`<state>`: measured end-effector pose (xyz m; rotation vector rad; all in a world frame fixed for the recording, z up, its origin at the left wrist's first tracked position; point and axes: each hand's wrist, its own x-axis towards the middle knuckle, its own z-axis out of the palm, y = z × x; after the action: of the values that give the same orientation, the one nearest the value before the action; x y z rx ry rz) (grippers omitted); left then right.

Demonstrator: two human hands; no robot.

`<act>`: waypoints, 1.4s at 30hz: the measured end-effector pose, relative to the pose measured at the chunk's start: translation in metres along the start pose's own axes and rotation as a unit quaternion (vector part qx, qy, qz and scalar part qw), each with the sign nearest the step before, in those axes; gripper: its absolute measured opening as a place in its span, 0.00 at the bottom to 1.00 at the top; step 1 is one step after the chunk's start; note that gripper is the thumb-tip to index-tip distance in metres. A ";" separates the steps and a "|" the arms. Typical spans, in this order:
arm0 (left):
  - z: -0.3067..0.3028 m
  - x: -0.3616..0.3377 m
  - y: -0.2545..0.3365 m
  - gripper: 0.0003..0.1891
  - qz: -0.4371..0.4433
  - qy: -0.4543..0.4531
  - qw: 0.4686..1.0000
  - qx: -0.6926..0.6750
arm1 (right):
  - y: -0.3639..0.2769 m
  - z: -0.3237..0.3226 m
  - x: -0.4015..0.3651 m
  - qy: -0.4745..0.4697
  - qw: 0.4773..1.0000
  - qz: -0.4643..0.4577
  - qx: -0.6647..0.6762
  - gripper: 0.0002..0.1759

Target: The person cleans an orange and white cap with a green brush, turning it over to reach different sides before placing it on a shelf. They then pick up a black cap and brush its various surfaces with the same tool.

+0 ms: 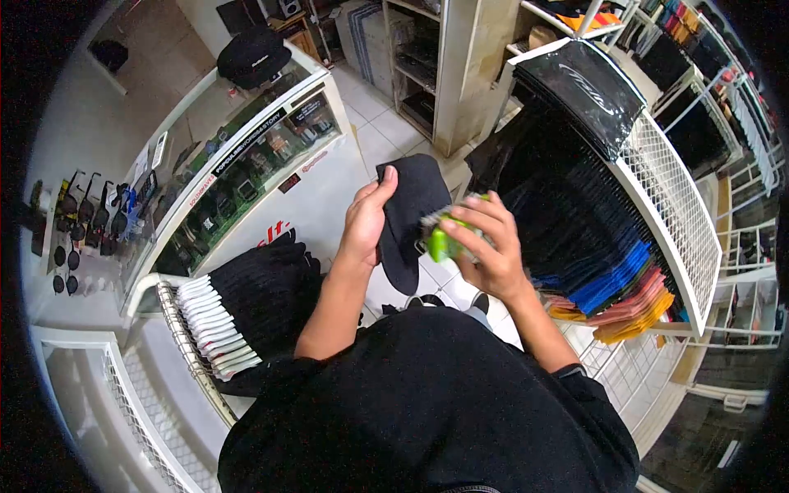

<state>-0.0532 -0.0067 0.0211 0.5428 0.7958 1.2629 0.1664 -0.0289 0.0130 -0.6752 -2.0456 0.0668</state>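
Observation:
My left hand (364, 220) is closed on the edge of a black cap (421, 191), thumb on top, and holds it up in front of my body. The cap's brim hangs downward. Closed around a bright green brush (441, 245), my right hand (496, 253) is at the cap's right side. Pale bristles face the black fabric, but motion blur hides whether they touch it.
To the left stands a glass display case (246, 156) with another black cap (253, 57) on top. Black garments on white hangers (215, 324) hang below it. A rack (670, 222) of dark, blue and orange clothes stands close on the right. White floor tiles (374, 135) show between.

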 end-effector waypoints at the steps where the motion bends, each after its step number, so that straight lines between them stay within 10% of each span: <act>1: -0.003 0.006 -0.008 0.22 -0.008 -0.015 1.000 -0.018 | 0.003 0.009 0.003 -0.013 1.000 -0.019 0.001 0.31; 6: -0.012 0.008 0.005 0.23 -0.031 -0.030 0.992 -0.117 | 0.037 0.027 -0.052 -0.167 0.985 -0.035 -0.005 0.30; 10: -0.018 0.005 0.013 0.25 0.004 -0.059 0.984 -0.167 | 0.047 0.007 -0.061 -0.059 0.969 0.227 0.078 0.33; 12: -0.009 0.000 0.014 0.27 0.071 -0.007 0.985 -0.160 | 0.046 0.013 -0.063 0.061 0.805 0.403 0.431 0.38; 16: -0.010 0.003 0.003 0.27 0.068 -0.082 0.975 -0.197 | 0.040 0.014 -0.068 0.047 0.572 0.456 0.680 0.44; 20: -0.009 -0.001 -0.015 0.28 0.095 -0.016 0.985 -0.144 | 0.040 0.002 -0.048 0.085 0.516 0.500 0.690 0.30; 24: -0.019 -0.003 -0.008 0.19 0.221 -0.021 0.975 -0.024 | 0.058 -0.017 -0.024 0.044 0.640 0.533 0.552 0.20; 27: -0.063 -0.012 0.012 0.30 0.009 -0.117 0.952 0.283 | 0.061 -0.033 -0.007 -0.018 0.691 0.550 0.468 0.23; 30: -0.031 -0.039 0.028 0.35 0.000 -0.115 0.871 0.478 | 0.059 -0.030 0.002 -0.066 0.729 0.546 0.408 0.24; 35: -0.034 -0.040 0.019 0.41 0.060 -0.187 0.877 0.438 | 0.059 -0.028 0.010 -0.107 0.797 0.502 0.318 0.27; 37: -0.039 -0.036 0.013 0.38 -0.015 -0.253 0.948 0.190 | 0.054 -0.032 0.017 -0.109 0.811 0.491 0.297 0.28; 42: -0.011 -0.026 -0.001 0.29 -0.047 -0.134 0.957 0.252 | 0.050 -0.038 0.034 -0.129 0.858 0.472 0.159 0.34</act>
<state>-0.0638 -0.0324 0.0194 1.0521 0.9024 0.8672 0.2054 0.0219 0.0454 -1.4439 -1.6835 1.0870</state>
